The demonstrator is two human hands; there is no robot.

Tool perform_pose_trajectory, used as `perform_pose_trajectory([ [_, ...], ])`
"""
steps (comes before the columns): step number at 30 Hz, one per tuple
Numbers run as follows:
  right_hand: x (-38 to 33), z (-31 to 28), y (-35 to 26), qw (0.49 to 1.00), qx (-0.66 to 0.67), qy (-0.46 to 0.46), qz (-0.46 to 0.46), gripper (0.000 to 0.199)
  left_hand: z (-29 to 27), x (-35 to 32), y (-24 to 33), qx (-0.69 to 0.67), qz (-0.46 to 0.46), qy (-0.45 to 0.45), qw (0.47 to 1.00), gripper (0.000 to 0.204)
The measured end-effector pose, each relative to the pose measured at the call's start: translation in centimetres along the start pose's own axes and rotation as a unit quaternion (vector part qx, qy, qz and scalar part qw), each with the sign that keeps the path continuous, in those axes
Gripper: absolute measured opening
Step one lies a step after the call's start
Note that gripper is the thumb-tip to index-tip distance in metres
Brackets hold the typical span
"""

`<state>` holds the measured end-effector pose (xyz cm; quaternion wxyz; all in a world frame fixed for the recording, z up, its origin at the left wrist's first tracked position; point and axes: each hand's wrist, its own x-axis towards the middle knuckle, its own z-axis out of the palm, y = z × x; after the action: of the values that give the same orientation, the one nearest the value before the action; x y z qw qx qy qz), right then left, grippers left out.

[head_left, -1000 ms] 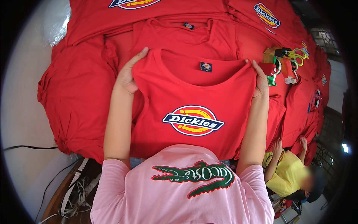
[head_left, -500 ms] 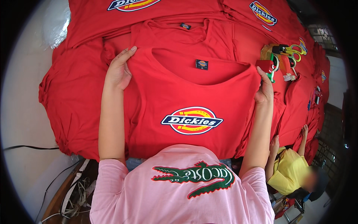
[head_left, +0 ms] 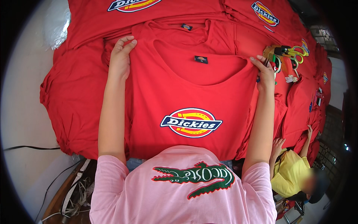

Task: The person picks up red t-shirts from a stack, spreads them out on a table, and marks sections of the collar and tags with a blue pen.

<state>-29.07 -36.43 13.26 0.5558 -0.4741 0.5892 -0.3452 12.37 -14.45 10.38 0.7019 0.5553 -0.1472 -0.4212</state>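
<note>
Head view: red T-shirt (head_left: 186,100) is laid flat atop a red shirt pile (head_left: 74,97).
Left hand (head_left: 121,58): pressed open on left shoulder.
Right hand (head_left: 264,71): right shoulder edge pinched.
Scissors (head_left: 287,54): beside right hand.

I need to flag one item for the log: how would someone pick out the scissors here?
Start from the big pile of red shirts covering the table. Go to the right hand at the top shirt's shoulder. Just beyond its fingers lie the scissors, the only thing with yellow-green handles.
</note>
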Motion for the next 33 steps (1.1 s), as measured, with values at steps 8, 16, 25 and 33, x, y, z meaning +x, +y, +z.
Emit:
perform_pose_trajectory([
  [8, 2.3, -0.9, 6.3, 0.919, -0.319, 0.106, -0.205, 0.044, 2.7, -0.7, -2.8, 0.549, 0.159, 0.107, 0.813, 0.032],
  [16, -5.8, 6.3, 3.1, 0.986, -0.004, -0.063, -0.152, 0.034, 7.5, -1.8, -7.5, 0.584, 0.303, -0.125, 0.742, 0.016],
  [25, -10.9, 12.1, 5.0, 0.955, -0.228, -0.136, -0.133, 0.027, 8.5, -1.0, -8.0, 0.467, 0.133, -0.245, 0.839, 0.006],
  [33, -11.3, 12.8, 4.8, 0.917, -0.285, -0.138, -0.243, 0.028, 8.3, -1.6, -8.0, 0.160, -0.051, -0.264, 0.950, 0.007],
])
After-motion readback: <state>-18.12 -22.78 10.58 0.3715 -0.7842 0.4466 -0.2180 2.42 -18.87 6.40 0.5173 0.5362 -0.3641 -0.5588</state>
